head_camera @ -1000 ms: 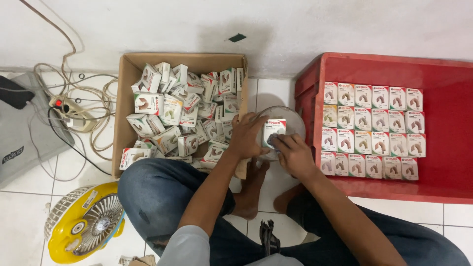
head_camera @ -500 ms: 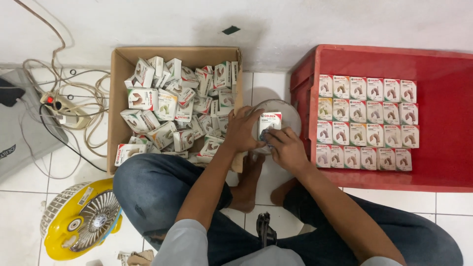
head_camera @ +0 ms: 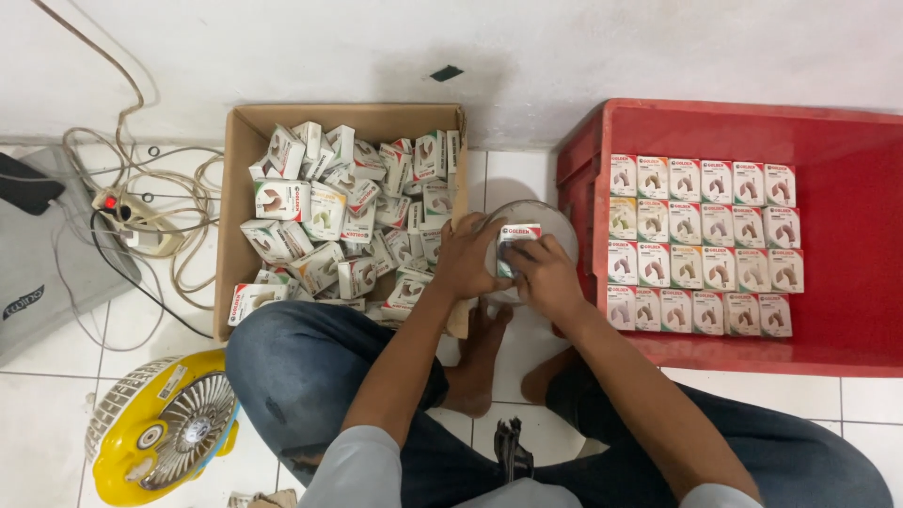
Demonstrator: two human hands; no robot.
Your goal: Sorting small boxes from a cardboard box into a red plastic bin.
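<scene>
Both my hands hold one small white carton with a red band, above a round clear lid or bowl on the floor between my knees. My left hand grips the carton's left side. My right hand covers its lower right. A brown cardboard box at my left is heaped with several loose cartons of the same kind. A red plastic crate at my right holds the same cartons laid flat in neat rows.
A yellow fan lies by my left knee. A power strip with tangled cables and a grey bag sit at the far left. A white wall runs along the back. My bare feet rest on white tiles.
The view has shifted slightly. Both hands stay on the small carton over the round lid, with little visible motion.
</scene>
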